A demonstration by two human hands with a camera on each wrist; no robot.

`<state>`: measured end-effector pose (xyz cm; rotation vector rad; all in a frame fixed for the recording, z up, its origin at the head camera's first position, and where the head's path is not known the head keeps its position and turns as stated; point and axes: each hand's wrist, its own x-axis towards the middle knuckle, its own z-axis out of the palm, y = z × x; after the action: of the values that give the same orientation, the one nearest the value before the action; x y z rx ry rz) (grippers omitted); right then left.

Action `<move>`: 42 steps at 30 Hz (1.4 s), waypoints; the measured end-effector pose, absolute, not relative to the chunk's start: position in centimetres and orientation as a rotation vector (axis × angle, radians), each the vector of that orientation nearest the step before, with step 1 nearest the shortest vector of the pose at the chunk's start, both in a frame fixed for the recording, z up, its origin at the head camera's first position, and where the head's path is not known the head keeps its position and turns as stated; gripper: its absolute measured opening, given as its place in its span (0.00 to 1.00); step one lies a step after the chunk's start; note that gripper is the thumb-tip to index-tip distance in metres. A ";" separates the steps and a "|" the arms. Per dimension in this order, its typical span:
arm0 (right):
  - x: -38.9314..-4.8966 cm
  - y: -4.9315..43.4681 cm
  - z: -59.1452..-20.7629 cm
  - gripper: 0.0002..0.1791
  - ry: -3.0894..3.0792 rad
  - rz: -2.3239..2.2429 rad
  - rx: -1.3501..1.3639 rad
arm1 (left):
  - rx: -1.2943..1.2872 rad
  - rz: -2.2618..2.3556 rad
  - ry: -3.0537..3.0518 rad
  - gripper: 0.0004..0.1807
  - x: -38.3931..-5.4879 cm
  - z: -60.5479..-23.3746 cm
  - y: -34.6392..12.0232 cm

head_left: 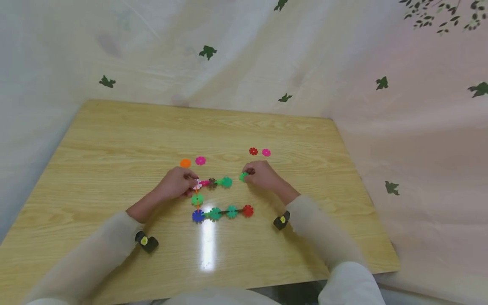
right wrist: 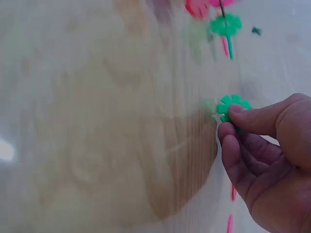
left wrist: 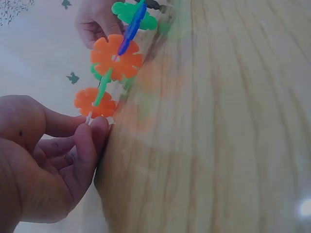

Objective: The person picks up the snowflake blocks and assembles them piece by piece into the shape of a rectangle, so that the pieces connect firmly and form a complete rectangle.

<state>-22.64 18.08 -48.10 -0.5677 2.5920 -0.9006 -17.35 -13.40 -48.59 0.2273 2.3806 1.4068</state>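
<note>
A chain of notched plastic snowflake discs, joined edge to edge, lies on the table in a squared C. My left hand (head_left: 177, 182) pinches the white disc (head_left: 197, 184) at the chain's upper left corner; in the left wrist view, only its edge shows between thumb and finger, beside an orange disc (left wrist: 87, 99). From that corner the upper arm runs right to a green disc (head_left: 226, 182). Down the side, a green disc (head_left: 197, 199) leads to the blue disc (head_left: 198, 216), and the lower arm ends at a red disc (head_left: 248, 211). Apart from the chain, my right hand (head_left: 263, 174) pinches a loose green disc (right wrist: 233, 108).
Beyond the left hand lie a loose orange disc (head_left: 185, 163) and a pink disc (head_left: 200, 160). Past the right hand are a red disc (head_left: 253, 151) and another pink disc (head_left: 266, 152). A pale curtain (head_left: 244, 63) hangs behind the wooden table (head_left: 114, 135).
</note>
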 end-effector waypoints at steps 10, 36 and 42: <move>-20.8 16.2 -48.2 0.02 2.636 -0.848 -0.666 | 0.157 1.405 2.374 0.12 -17.2 -48.6 -12.9; -20.2 16.1 -49.1 0.01 2.632 -1.075 -0.635 | 0.030 1.529 2.291 0.12 -17.2 -48.9 -12.7; -20.1 15.8 -48.8 0.02 2.615 -1.092 -0.596 | -0.075 1.562 2.288 0.11 -17.2 -48.9 -12.4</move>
<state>-20.10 15.76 -48.78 -0.5960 2.6151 -1.0919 -17.21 -12.45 -48.87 -0.0752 2.2878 1.5621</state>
